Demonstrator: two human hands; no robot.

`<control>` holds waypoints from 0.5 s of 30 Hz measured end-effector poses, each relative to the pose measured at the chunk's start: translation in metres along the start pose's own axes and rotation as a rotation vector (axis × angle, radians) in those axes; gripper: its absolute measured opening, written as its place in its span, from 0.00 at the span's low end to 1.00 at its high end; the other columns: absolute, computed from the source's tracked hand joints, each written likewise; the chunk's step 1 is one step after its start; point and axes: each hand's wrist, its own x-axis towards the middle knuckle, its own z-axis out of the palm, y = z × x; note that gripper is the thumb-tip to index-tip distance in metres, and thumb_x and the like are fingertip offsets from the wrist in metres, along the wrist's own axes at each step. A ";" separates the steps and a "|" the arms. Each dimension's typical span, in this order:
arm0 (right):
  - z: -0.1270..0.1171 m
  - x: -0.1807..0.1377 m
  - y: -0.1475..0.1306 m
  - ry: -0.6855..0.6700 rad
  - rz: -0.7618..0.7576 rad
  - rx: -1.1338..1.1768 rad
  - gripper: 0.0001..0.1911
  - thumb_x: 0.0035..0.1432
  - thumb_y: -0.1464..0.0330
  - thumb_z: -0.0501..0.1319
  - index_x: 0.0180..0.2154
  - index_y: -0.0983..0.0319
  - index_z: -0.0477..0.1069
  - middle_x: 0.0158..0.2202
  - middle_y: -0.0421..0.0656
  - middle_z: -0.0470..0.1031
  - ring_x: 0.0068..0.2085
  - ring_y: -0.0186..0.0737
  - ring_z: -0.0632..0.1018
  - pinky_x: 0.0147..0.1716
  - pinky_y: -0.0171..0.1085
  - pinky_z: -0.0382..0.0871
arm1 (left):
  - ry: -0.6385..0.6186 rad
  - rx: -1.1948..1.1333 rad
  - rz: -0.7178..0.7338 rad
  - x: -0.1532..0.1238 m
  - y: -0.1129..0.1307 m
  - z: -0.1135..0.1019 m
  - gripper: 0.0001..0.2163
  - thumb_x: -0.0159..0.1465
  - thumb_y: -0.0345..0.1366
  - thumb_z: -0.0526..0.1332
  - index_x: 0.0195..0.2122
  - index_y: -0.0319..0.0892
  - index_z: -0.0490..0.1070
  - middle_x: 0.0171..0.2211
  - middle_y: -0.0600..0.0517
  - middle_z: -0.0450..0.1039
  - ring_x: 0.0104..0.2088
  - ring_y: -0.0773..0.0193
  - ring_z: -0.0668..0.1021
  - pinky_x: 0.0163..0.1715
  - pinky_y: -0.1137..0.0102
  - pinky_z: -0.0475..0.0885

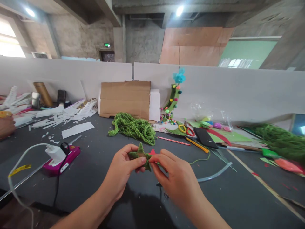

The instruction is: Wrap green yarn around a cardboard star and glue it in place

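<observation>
Both hands (pixel 122 165) hold a green star-shaped piece (pixel 140 149).

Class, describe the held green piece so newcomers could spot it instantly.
Above the dark table, find the left hand and right hand close together. Between them is the green piece, whose upright point sets it apart from the loose yarn beyond.

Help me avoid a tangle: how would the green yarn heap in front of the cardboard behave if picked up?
The green yarn heap would likely sag, being loose, curving strands. It is probably light for its bulk, looking loosely piled. Lifting one loop may drag others, since strands overlap.
</observation>
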 end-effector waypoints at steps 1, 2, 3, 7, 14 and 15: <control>-0.001 0.000 0.002 -0.012 -0.027 -0.015 0.12 0.59 0.72 0.51 0.31 0.63 0.72 0.25 0.41 0.67 0.23 0.33 0.68 0.22 0.32 0.57 | 0.006 0.029 0.000 -0.001 0.000 0.000 0.10 0.50 0.32 0.66 0.31 0.41 0.66 0.23 0.56 0.72 0.20 0.70 0.72 0.23 0.75 0.64; -0.002 0.001 0.003 -0.019 -0.053 -0.033 0.12 0.60 0.71 0.50 0.31 0.63 0.71 0.25 0.41 0.67 0.23 0.33 0.68 0.23 0.32 0.57 | 0.013 0.059 0.004 -0.001 0.000 0.001 0.10 0.50 0.32 0.66 0.31 0.41 0.66 0.22 0.56 0.72 0.20 0.70 0.72 0.23 0.75 0.64; -0.003 0.001 0.004 -0.024 -0.074 -0.049 0.13 0.61 0.71 0.49 0.31 0.63 0.71 0.26 0.41 0.68 0.24 0.34 0.69 0.23 0.32 0.57 | 0.019 0.083 0.010 -0.002 0.001 0.001 0.10 0.50 0.32 0.66 0.31 0.41 0.66 0.22 0.57 0.72 0.20 0.71 0.72 0.22 0.75 0.64; -0.004 0.000 0.005 -0.039 -0.103 -0.056 0.14 0.62 0.70 0.48 0.32 0.63 0.70 0.26 0.42 0.68 0.25 0.34 0.69 0.23 0.32 0.58 | 0.016 0.125 0.007 -0.002 0.000 0.001 0.09 0.49 0.31 0.66 0.30 0.42 0.67 0.18 0.60 0.68 0.18 0.71 0.69 0.21 0.76 0.64; -0.007 0.003 0.010 -0.078 0.069 0.186 0.07 0.58 0.69 0.55 0.31 0.61 0.70 0.27 0.40 0.69 0.26 0.33 0.69 0.25 0.31 0.59 | -0.072 0.110 -0.079 -0.002 0.002 0.001 0.08 0.49 0.29 0.65 0.30 0.41 0.67 0.20 0.59 0.68 0.18 0.73 0.66 0.19 0.77 0.63; -0.009 0.004 0.010 -0.103 0.125 0.248 0.06 0.57 0.69 0.56 0.30 0.60 0.70 0.27 0.39 0.70 0.27 0.34 0.69 0.25 0.32 0.59 | -0.093 0.113 -0.086 -0.003 0.003 0.002 0.08 0.49 0.29 0.65 0.29 0.41 0.67 0.20 0.58 0.67 0.18 0.73 0.65 0.19 0.77 0.62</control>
